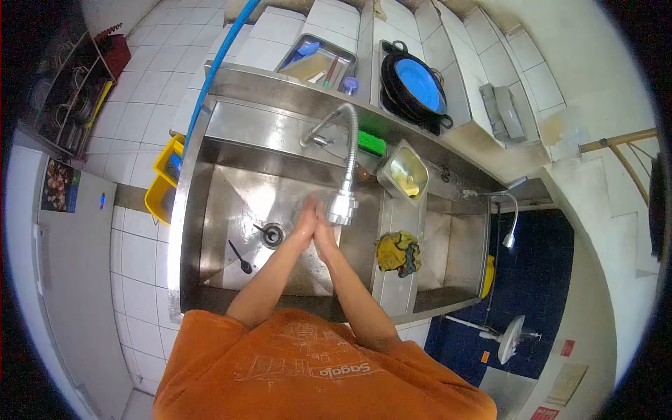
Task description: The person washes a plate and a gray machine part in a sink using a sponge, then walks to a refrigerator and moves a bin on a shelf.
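My left hand [305, 222] and my right hand [323, 227] are pressed palm to palm over the steel sink basin [231, 203], just beside the spray head of the flexible faucet [343, 203]. Neither hand holds anything; the fingers lie together, pointing away from me. A black spoon [240, 257] lies on the basin floor left of the drain [271, 234]. I cannot tell whether water is running.
A yellow-green rag [397, 252] lies on the divider beside a second basin [455, 245]. A small steel container [404, 171], a green sponge [371, 143], a tray of utensils [318, 63] and black pans with a blue plate [416, 84] sit behind. Yellow crates [164, 182] stand left.
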The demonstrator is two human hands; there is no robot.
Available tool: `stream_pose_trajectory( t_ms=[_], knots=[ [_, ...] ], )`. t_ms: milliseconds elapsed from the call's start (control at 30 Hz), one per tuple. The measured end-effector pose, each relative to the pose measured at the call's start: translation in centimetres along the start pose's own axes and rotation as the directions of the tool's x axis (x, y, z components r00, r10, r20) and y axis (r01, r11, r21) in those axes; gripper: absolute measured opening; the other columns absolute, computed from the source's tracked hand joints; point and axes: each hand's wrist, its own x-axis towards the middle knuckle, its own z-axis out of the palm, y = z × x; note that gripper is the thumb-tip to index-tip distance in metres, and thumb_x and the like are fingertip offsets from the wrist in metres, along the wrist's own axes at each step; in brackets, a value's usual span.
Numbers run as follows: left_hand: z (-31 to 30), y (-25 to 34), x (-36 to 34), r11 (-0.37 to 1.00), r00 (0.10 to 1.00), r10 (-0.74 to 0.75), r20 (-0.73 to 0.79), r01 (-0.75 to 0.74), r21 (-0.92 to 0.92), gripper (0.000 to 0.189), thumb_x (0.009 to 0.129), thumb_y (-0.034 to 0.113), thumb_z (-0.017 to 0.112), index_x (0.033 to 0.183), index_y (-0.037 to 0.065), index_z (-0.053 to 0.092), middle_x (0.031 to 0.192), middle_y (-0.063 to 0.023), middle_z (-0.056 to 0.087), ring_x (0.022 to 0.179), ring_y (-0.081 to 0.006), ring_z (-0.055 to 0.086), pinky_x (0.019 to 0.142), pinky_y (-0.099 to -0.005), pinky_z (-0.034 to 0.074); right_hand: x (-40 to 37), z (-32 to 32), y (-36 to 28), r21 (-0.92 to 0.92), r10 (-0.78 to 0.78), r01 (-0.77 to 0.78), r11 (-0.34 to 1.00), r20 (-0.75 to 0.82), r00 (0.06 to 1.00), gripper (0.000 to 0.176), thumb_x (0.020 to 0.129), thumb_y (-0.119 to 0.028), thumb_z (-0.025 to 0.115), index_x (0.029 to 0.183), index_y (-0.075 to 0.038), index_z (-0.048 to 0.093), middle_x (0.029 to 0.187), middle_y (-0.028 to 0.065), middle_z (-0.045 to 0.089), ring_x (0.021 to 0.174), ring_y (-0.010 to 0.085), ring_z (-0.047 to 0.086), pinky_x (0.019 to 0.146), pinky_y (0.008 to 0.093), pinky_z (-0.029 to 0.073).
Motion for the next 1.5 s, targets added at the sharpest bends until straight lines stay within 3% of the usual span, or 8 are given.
stream_pose_trajectory(
  t_ms=[167, 367, 467, 633, 900, 1200, 1333, 1500],
  knots=[
    [1.7, 0.2, -4.5, 0.83, 0.962, 0.234, -0.143, -0.121, 0.544, 0.053, 0.097, 0.033, 0.03, 0.14, 0.003, 0.024, 0.143, -0.009, 0.032, 0.129, -0.0235, 0.033, 0.106, -0.0328, 0.024, 2.6, -2.4, 4.0, 0.367, 0.155, -0.194, 0.91, 0.134, 0.979, 0.047, 0.097, -0.027, 0.035, 0.138, -0.007, 0.03, 0.138, 0.0121, 0.037, 0.123, 0.0231, 0.04, 0.1, 0.0354, 0.036],
    [-2.4, 2.4, -6.9, 0.956, 0.952, 0.242, -0.187, -0.201, 0.213, 0.042, 0.096, 0.029, 0.041, 0.128, 0.003, 0.046, 0.126, -0.0073, 0.051, 0.116, -0.0219, 0.048, 0.098, -0.0349, 0.037, 4.4, 0.9, 5.2, -0.356, -0.022, 0.023, 0.934, 0.005, 1.0, 0.038, 0.091, -0.027, 0.046, 0.114, 0.002, 0.054, 0.115, 0.0181, 0.057, 0.104, 0.0306, 0.055, 0.091, 0.0373, 0.041],
    [-5.3, 2.3, -6.8, 0.99, 0.981, 0.109, -0.162, -0.121, -0.068, 0.032, 0.088, 0.023, 0.059, 0.111, 0.0, 0.057, 0.099, -0.0053, 0.06, 0.088, -0.0137, 0.058, 0.074, -0.0296, 0.048, 2.6, 0.7, 1.9, -0.762, -0.222, 0.226, 0.606, 0.11, 0.969, 0.032, 0.087, -0.029, 0.05, 0.1, -0.001, 0.057, 0.102, 0.0254, 0.058, 0.095, 0.0407, 0.057, 0.082, 0.0439, 0.045],
    [-8.9, -0.3, -4.7, 0.993, 0.98, 0.023, -0.199, 0.001, 0.122, 0.032, 0.088, 0.028, 0.058, 0.108, 0.002, 0.057, 0.1, -0.0069, 0.06, 0.092, -0.0145, 0.057, 0.072, -0.0312, 0.049, -0.8, -1.9, -1.5, -0.886, -0.384, 0.333, 0.323, 0.199, 0.902, 0.033, 0.084, -0.024, 0.056, 0.108, -0.002, 0.053, 0.092, 0.0196, 0.063, 0.091, 0.0366, 0.061, 0.08, 0.0423, 0.048],
    [-5.2, -1.3, -2.2, 0.901, 0.968, -0.215, 0.126, 0.246, -0.358, 0.044, 0.094, 0.037, 0.043, 0.122, 0.002, 0.045, 0.112, -0.0134, 0.056, 0.096, -0.0224, 0.058, 0.086, -0.038, 0.048, -4.6, -2.7, -6.4, -0.578, -0.328, 0.315, 0.753, 0.085, 0.941, 0.022, 0.075, -0.015, 0.066, 0.089, 0.002, 0.063, 0.083, 0.0137, 0.066, 0.075, 0.0244, 0.064, 0.068, 0.0352, 0.049],
    [-6.9, -2.8, -0.3, 0.684, 0.989, 0.013, 0.149, 0.1, -0.723, 0.027, 0.095, 0.021, 0.042, 0.113, 0.002, 0.05, 0.105, -0.0108, 0.059, 0.094, -0.0228, 0.06, 0.083, -0.036, 0.051, -5.8, -0.7, -6.1, -0.768, -0.455, 0.381, 0.514, 0.132, 0.881, 0.031, 0.071, -0.021, 0.067, 0.09, 0.003, 0.06, 0.079, 0.0235, 0.062, 0.074, 0.0346, 0.061, 0.069, 0.0411, 0.047],
    [-5.9, 0.1, -1.5, 0.908, 0.997, 0.071, -0.03, -0.077, -0.411, 0.022, 0.091, 0.017, 0.053, 0.107, 0.002, 0.054, 0.094, -0.0065, 0.061, 0.085, -0.0176, 0.06, 0.076, -0.0296, 0.05, -4.8, -8.0, -2.2, -0.804, -0.614, 0.397, 0.442, 0.051, 0.788, 0.027, 0.062, -0.018, 0.071, 0.069, 0.005, 0.06, 0.063, 0.0233, 0.059, 0.06, 0.0368, 0.06, 0.059, 0.0425, 0.048],
    [-2.2, 2.7, -2.4, 0.99, 0.991, 0.131, -0.013, -0.13, 0.06, 0.018, 0.085, 0.015, 0.061, 0.096, 0.001, 0.06, 0.087, -0.0036, 0.062, 0.078, -0.0133, 0.058, 0.068, -0.0246, 0.046, -7.2, -14.1, 3.7, -0.837, 0.098, 0.018, 0.546, 0.086, 0.992, 0.026, 0.065, -0.017, 0.072, 0.073, 0.004, 0.059, 0.076, 0.0225, 0.062, 0.072, 0.0351, 0.063, 0.06, 0.0419, 0.048]
  ],
)
